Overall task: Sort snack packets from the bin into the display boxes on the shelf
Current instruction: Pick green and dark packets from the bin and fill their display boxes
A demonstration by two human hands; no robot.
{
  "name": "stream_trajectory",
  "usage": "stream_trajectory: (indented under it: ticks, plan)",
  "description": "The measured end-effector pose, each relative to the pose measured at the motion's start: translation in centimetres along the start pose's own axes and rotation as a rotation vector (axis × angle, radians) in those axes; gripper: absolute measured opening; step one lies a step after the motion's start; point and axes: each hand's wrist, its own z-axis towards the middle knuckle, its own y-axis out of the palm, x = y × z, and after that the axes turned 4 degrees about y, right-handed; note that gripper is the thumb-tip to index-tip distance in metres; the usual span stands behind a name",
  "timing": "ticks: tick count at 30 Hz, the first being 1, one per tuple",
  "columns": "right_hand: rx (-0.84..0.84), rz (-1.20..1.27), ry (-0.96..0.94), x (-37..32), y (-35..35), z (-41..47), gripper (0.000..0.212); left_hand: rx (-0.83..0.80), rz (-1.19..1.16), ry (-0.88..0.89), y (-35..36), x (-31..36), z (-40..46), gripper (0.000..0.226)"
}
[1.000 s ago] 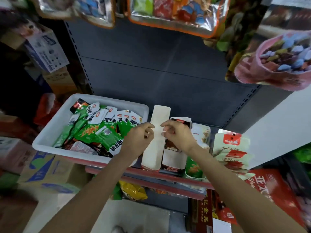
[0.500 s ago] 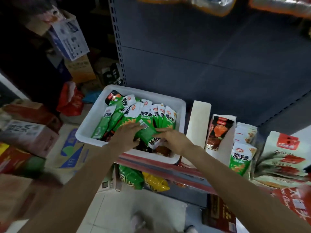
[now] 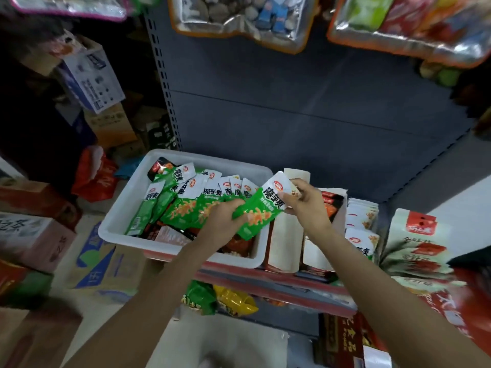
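a green packet (image 3: pixel 261 212) was pinched by the right hand (image 3: pixel 308 201) at its white top; its lower end was gripped by the left hand (image 3: pixel 225 221) above the white bin (image 3: pixel 119 208)

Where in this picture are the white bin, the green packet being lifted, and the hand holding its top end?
white bin (image 3: pixel 117 221): head view, on its bare left wall.
green packet (image 3: pixel 261 212): head view, on its green middle.
right hand (image 3: pixel 308 201): head view, on the back of the hand.
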Motion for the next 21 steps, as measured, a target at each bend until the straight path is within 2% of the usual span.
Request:
stream_trajectory:
  ticks: [5, 8, 10, 13, 17, 21]
  plan:
    - [0.11, -0.297, -0.097, -0.6, -6.3, -1.3, 0.02, -0.129, -0.189, -0.024, 4.6, 4.2, 1.6, 0.036]
    - [0.146, -0.393, -0.107, -1.3, -11.1, -2.5, 0.015, -0.136, -0.271, -0.022, 8.0, 6.2, 2.8, 0.021]
    - [0.192, -0.537, -0.114, -1.5, -14.0, -3.1, 0.013, -0.125, -0.328, -0.04, 10.5, 7.4, 3.5, 0.02]
    - [0.217, -0.747, -0.084, -1.2, -17.1, -3.7, 0.021, -0.173, -0.378, -0.131, 13.6, 9.3, 4.5, 0.031]
    - [0.161, -0.933, -0.062, -0.1, -18.3, -3.9, 0.016, -0.282, -0.394, -0.259, 16.3, 10.6, 5.5, 0.052]
    - [0.092, -1.109, -0.1, 0.2, -18.6, -3.5, 0.024, -0.329, -0.464, -0.357, 17.5, 11.0, 5.7, 0.057]
